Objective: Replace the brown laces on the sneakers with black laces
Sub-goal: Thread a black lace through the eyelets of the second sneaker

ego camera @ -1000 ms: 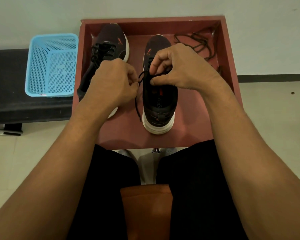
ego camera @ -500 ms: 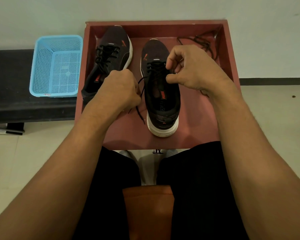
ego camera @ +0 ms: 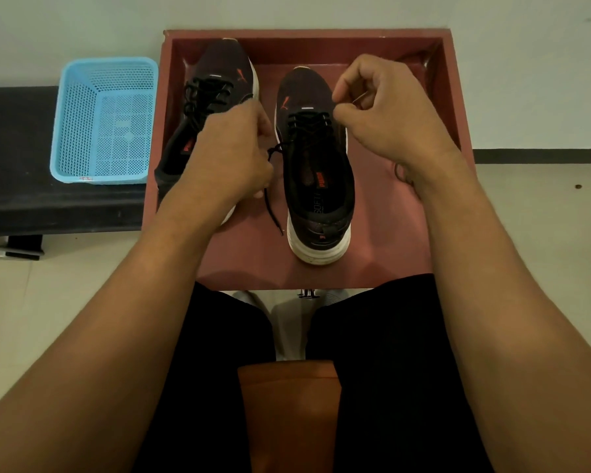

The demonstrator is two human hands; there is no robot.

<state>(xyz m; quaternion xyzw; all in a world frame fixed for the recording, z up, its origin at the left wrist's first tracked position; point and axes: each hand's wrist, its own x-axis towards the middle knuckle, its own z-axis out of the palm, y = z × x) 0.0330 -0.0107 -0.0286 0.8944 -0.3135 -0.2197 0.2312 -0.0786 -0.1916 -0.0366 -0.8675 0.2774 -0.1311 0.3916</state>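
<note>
Hands at a dark mesh sneaker (ego camera: 316,186) in a red-brown wooden tray (ego camera: 253,264).
The curled left hand (ego camera: 232,158) pinches the black lace (ego camera: 274,206); the curled right hand (ego camera: 389,121) pinches its far end, mostly hidden. Of the brown lace (ego camera: 400,173) only a loop shows beside that wrist.

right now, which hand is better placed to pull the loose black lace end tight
Left. The left hand pinches the black lace beside the sneaker, its tail hanging below; the right hand sits on the far side, by the upper eyelets.
</note>
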